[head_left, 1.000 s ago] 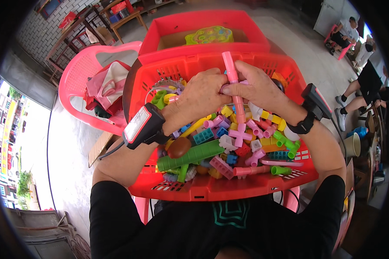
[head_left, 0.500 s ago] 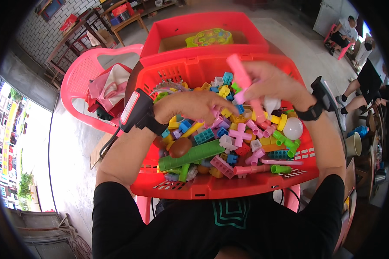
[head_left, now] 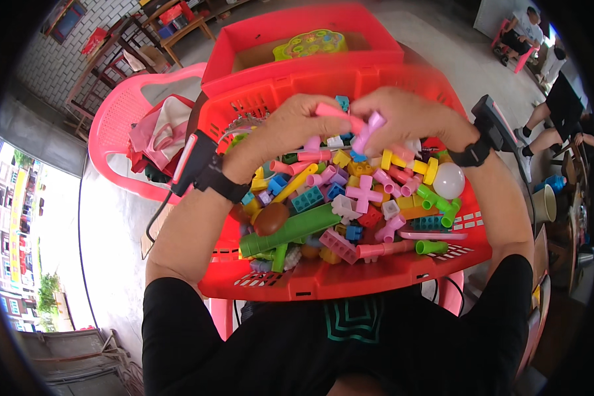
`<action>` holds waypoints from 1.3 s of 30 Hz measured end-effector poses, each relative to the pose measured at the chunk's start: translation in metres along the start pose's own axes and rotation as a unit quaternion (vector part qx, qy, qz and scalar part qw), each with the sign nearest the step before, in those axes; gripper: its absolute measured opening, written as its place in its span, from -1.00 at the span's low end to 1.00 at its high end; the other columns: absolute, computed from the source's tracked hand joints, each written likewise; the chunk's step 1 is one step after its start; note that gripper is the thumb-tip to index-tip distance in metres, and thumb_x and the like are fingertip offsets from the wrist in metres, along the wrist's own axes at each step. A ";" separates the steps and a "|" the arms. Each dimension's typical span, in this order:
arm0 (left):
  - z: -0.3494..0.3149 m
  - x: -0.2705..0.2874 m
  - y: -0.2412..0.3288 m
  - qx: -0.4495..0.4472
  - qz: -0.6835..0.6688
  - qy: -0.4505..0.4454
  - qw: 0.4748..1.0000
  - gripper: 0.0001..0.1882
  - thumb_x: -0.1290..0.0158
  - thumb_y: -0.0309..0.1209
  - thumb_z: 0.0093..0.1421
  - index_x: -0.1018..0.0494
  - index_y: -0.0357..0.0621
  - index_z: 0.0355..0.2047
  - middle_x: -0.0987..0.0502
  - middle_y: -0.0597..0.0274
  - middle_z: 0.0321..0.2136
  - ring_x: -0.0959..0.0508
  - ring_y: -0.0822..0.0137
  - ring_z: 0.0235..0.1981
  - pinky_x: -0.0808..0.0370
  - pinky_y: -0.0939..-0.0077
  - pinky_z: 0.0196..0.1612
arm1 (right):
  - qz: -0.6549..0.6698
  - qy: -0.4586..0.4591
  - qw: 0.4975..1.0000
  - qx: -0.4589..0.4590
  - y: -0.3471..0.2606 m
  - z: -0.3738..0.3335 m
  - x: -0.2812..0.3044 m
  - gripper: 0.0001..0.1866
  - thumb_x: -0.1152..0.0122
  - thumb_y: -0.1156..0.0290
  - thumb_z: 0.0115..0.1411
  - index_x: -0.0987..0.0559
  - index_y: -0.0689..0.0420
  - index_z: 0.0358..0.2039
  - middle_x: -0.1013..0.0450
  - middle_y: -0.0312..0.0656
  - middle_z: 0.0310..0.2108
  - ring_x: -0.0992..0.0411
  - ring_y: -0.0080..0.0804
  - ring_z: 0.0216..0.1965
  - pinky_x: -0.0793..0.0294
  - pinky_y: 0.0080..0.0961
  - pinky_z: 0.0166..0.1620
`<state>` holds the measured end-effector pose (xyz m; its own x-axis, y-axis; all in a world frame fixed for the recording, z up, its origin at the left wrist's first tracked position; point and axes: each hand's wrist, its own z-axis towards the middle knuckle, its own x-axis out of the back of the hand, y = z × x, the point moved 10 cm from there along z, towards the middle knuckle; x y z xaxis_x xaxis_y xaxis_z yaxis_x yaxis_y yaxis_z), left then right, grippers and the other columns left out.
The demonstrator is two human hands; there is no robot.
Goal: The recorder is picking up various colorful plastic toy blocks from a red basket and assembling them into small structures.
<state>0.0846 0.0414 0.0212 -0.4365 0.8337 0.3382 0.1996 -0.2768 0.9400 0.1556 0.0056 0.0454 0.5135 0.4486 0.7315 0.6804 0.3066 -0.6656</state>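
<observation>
My left hand pinches a pink toy tube over the far half of a red basket. Fingers of my right hand close on a lilac pipe connector at the tube's right end. Tube and connector touch and look joined. Beneath both hands lies a heap of plastic building pieces: a pink cross connector, a long green piece, a teal brick, green pipes, a brown egg-shaped piece and a white ball.
Behind the basket stands a red box with a yellow-green toy in it. A pink plastic chair on the left bears a heap of cloth. People sit off to the right, one person farther back. A beige bin stands there too.
My left hand has risen from the heap and taken hold of the pink tube. My right hand has shifted its hold to the lilac connector, and the tube has tipped from steep to nearly level.
</observation>
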 end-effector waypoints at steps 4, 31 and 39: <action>0.003 0.015 0.000 -0.044 -0.091 0.059 0.993 -0.76 -0.12 -0.29 0.15 -0.50 -0.16 -0.25 -0.43 0.44 -0.47 -0.39 0.66 -0.40 -0.36 0.71 -0.39 | 0.242 0.082 0.967 0.008 0.017 -0.008 0.028 -0.72 -0.27 0.31 -0.02 -0.49 0.26 -0.40 -0.47 -0.18 -0.48 -0.40 -0.60 -0.48 -0.38 -0.64 -0.40; -0.009 -0.037 0.018 -0.056 0.179 -0.042 0.981 -0.35 -0.12 -0.01 0.04 -0.30 -0.05 0.08 -0.56 0.14 -0.38 -0.55 0.29 -0.38 -0.45 0.42 -0.24 | 0.311 -0.003 0.950 0.000 0.003 -0.019 0.022 -0.77 -0.20 0.26 0.08 -0.53 0.16 -0.36 -0.42 -0.33 -0.53 -0.32 -0.77 -0.51 -0.29 -0.77 -0.46; -0.001 -0.016 0.010 -0.073 0.227 -0.025 0.971 -0.25 -0.02 0.25 -0.02 -0.36 -0.03 0.03 -0.45 -0.04 -0.09 -0.47 0.04 -0.10 -0.34 0.20 -0.01 | 0.332 0.222 0.914 0.072 0.017 -0.004 0.040 -0.74 -0.18 0.30 0.11 -0.53 0.18 -0.24 -0.42 -0.39 -0.47 -0.34 -0.75 -0.51 -0.34 -0.76 -0.43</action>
<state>0.0924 0.0247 0.0256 -0.2890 0.6311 0.7198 0.2337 -0.6826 0.6924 0.1900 0.0254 0.0638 0.9713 0.2014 0.1264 0.0827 0.2121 -0.9737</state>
